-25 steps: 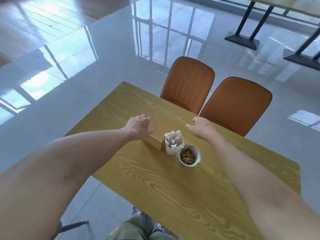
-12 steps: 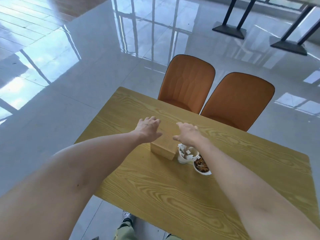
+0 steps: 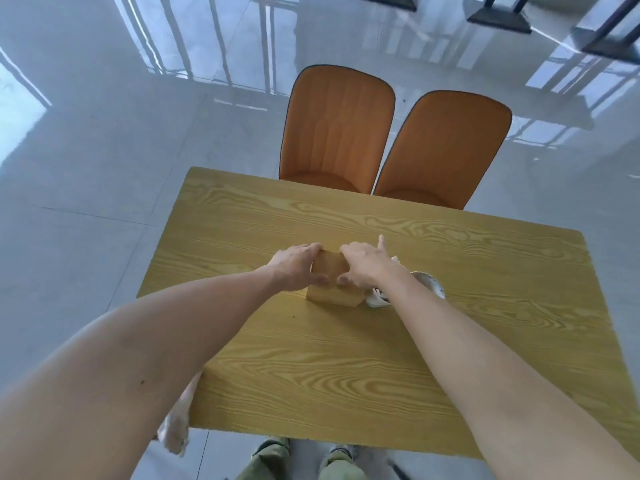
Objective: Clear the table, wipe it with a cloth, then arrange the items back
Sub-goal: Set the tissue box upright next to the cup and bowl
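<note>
A small wooden box (image 3: 331, 295) stands near the middle of the yellow wood-grain table (image 3: 311, 368). My left hand (image 3: 296, 268) clasps its left side and my right hand (image 3: 367, 263) clasps its right side, fingers curled over the top. Just right of the box, mostly hidden under my right forearm, sit a white cup of paper packets (image 3: 375, 299) and a white speckled bowl (image 3: 431, 284). A pale cloth (image 3: 176, 427) hangs off the table's near left corner, partly behind my left arm.
Two orange chairs (image 3: 337, 126) (image 3: 446, 147) are pushed in at the far side of the table. Glossy grey tile floor surrounds it. Black bases of other tables (image 3: 498, 19) stand at the top right. My legs in green trousers (image 3: 270, 462) show below the near edge.
Both hands have closed in on the wooden box from either side. My right hand moved left over the cup and bowl. The view has tilted down, so the table sits squarer.
</note>
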